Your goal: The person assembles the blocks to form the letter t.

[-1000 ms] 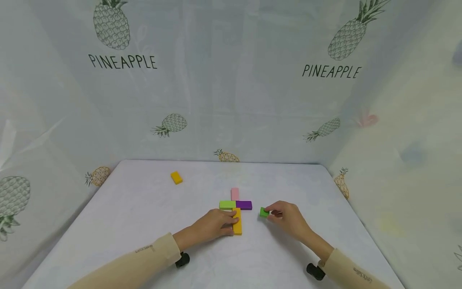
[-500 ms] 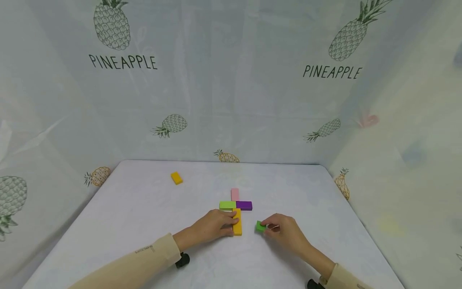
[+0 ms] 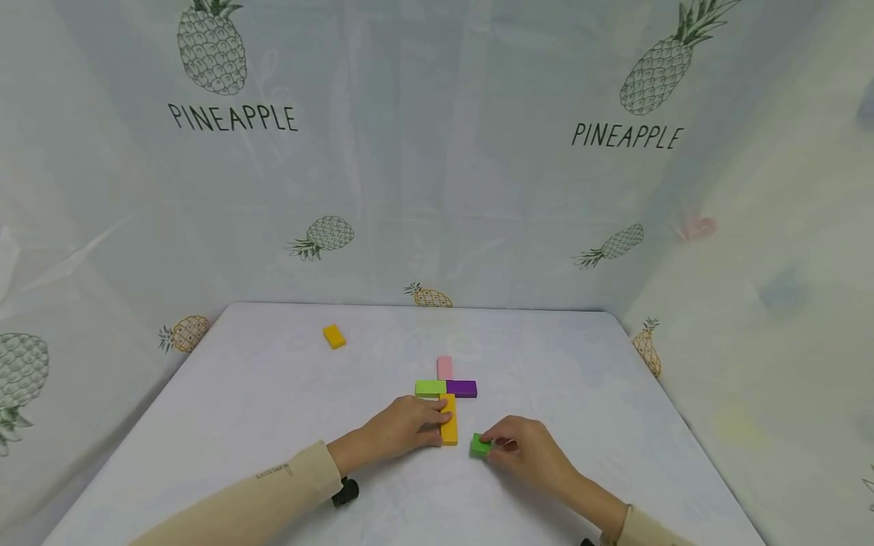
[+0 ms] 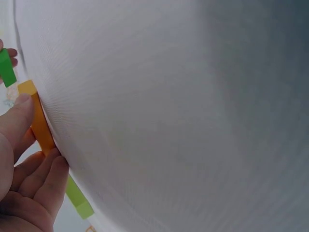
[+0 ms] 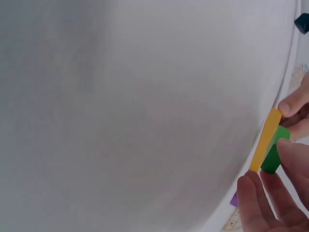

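My left hand (image 3: pixel 403 428) grips a long yellow block (image 3: pixel 448 419) lying on the table, its thumb near the block's close end and its fingers farther up. Between thumb and fingers, my right hand (image 3: pixel 532 449) pinches a short green block (image 3: pixel 480 446), right of the yellow block's near end and apart from it. Beyond the yellow block, a light green block (image 3: pixel 430 389) and a purple block (image 3: pixel 462 389) lie end to end, crosswise to it. A pink block (image 3: pixel 444 367) stretches away behind them. In the right wrist view the fingers partly hide the purple block (image 5: pixel 234 199).
Another yellow block (image 3: pixel 334 336) lies alone toward the back left of the white table (image 3: pixel 273 394). A pineapple-printed curtain (image 3: pixel 437 152) hangs behind the table and along both sides. A black wrist device (image 3: pixel 346 491) sits under the left cuff.
My right hand has brought the green block toward me and to the left, from beside the purple block to near the yellow block's close end. The left hand stays where it was.
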